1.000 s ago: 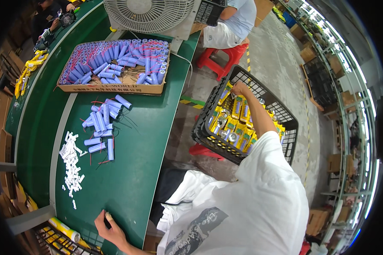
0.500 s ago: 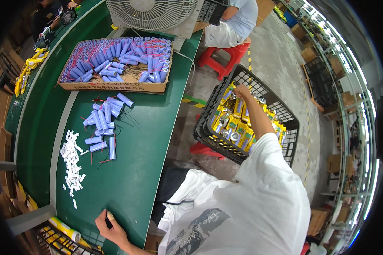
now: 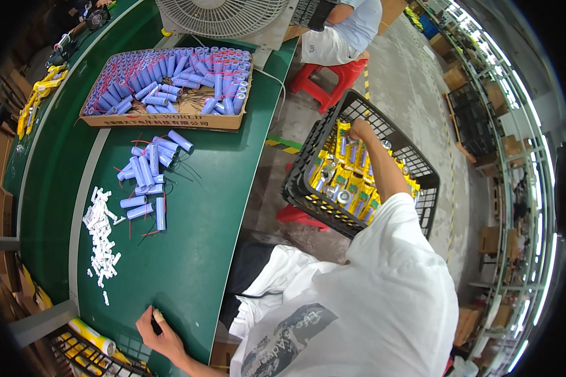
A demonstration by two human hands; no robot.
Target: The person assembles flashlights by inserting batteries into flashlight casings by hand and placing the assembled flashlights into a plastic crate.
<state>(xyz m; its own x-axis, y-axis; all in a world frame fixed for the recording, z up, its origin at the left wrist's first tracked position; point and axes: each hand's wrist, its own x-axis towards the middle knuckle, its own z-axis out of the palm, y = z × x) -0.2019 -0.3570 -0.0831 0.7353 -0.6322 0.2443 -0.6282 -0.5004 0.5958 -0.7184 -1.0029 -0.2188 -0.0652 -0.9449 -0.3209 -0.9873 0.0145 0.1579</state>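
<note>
My right hand (image 3: pixel 361 131) reaches into a black plastic crate (image 3: pixel 415 164), fingers closed and pointing down. Beneath and beside it lie several yellow pieces (image 3: pixel 348 179) with purple cylinders and round silver ends. Whatever the fingers hold, if anything, is hidden. Low on the green table (image 3: pixel 201 251) rests my left hand (image 3: pixel 160 334), its fingers curled in toward the thumb. The thumb has a pale covering. Whether anything sits between those fingers is hidden. Farther up the table are small white pieces (image 3: pixel 100 235) in a heap and loose purple battery cells (image 3: pixel 146 173) with red and black wires.
A cardboard box (image 3: pixel 170 120) full of wired purple cells stands at the far end, before a large fan (image 3: pixel 226 16). Beyond the crate a person (image 3: pixel 352 31) sits on a red stool (image 3: pixel 333 81). Another black crate (image 3: pixel 88 358) with yellow pieces is at the lower left.
The view has shifted slightly. My right hand has moved a little within the crate, and an upright yellow piece now shows beside it. My left hand keeps its curled pose on the table.
</note>
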